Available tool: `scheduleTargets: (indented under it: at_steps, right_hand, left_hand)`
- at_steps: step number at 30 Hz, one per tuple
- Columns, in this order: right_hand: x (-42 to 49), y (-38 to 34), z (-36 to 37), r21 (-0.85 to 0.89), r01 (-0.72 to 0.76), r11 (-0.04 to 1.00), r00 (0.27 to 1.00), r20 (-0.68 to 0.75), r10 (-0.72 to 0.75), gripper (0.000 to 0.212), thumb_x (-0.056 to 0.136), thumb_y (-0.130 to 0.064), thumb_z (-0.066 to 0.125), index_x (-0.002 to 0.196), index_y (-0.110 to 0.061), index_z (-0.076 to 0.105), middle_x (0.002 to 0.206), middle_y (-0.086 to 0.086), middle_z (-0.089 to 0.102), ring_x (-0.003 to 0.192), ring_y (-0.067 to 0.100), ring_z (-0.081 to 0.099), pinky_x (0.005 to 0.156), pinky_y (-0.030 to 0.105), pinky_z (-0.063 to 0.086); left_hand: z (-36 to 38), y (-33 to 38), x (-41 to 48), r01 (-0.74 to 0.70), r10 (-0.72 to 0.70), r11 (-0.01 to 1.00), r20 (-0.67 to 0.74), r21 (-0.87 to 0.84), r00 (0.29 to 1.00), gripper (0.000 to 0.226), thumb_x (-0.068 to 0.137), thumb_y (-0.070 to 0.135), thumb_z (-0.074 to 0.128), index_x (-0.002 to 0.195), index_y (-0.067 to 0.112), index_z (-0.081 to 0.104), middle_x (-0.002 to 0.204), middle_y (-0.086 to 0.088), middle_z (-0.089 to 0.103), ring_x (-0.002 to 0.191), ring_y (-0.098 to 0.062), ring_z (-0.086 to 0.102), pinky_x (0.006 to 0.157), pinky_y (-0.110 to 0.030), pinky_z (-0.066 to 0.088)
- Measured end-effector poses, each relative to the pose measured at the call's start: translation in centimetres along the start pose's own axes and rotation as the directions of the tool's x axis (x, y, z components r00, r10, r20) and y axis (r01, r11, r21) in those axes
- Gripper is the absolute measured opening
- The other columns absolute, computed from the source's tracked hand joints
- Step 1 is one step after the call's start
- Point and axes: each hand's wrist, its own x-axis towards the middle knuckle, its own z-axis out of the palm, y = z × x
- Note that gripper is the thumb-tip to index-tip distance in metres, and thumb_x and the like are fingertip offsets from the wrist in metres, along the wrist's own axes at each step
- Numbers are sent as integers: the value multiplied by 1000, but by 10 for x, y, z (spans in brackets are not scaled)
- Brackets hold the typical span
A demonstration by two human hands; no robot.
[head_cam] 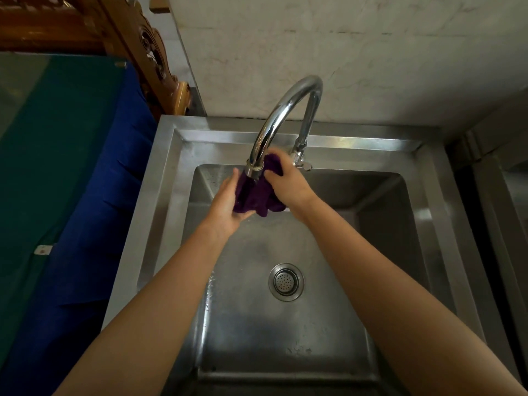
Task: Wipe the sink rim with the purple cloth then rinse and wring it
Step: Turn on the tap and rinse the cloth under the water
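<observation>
Right hand (pixel 288 185) grips the bunched purple cloth (pixel 253 197) under the faucet spout (pixel 256 167), seemingly for rinsing; left hand (pixel 227 202), fingers straight, braces it above the sink (pixel 161 210).

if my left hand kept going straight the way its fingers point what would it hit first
Probably the sink back wall, just left of the faucet spout. The left hand points that way; depth is unclear, so it might graze the spout instead.
</observation>
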Motion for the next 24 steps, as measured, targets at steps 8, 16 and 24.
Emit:
scheduleTargets:
  at_steps: [8,16,24]
  right_hand:
    - [-15,-10,37,-635,84,768,962,-150,-229,35,97,-37,39,112,-8,50,106,17,61,91,39,62,69,40,45]
    - [0,3,16,-334,32,942,976,-191,-101,31,98,-36,31,111,-15,50,99,16,65,90,34,62,76,42,50]
    - [-22,6,36,-363,46,931,954,-259,-149,27,95,-36,41,102,-10,47,99,17,60,83,36,59,64,35,41]
  left_hand:
    - [26,6,-11,146,-147,989,-44,-30,988,40,94,37,41,62,16,53,51,0,55,51,-14,51,48,-24,39]
    - [35,2,-14,-102,140,970,-161,223,977,27,91,31,52,71,15,60,63,-1,61,58,-16,58,54,-26,48]
    - [41,-9,-12,-99,122,990,-268,97,956,39,90,24,49,51,19,52,37,8,53,49,-14,53,53,-26,43]
